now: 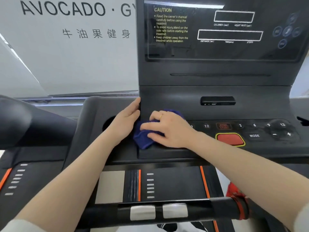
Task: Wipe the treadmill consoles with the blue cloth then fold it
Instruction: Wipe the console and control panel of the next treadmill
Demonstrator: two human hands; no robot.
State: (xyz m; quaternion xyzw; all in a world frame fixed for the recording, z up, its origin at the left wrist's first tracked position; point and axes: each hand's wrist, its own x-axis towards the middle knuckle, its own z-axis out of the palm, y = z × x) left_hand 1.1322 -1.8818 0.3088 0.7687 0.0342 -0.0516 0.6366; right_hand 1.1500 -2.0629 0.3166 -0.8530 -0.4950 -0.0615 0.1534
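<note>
A black treadmill console [217, 74] fills the upper right, with a dark display panel above and a sloping button panel [254, 129] below. The blue cloth [142, 138] lies bunched on the left end of the button panel. My right hand [167, 128] presses flat on top of it, fingers spread, a ring on one finger. My left hand [127, 118] rests against the console's left edge beside the cloth, thumb on the corner, touching the cloth's left side. Part of the cloth is hidden under my right palm.
A red stop button [229, 138] with a yellow rim sits right of my right hand, next to a MODE key [254, 135]. A cup holder recess [108, 121] lies left of the console. A black handlebar [158, 210] with silver sensors crosses below. A white wall sign [75, 30] is behind.
</note>
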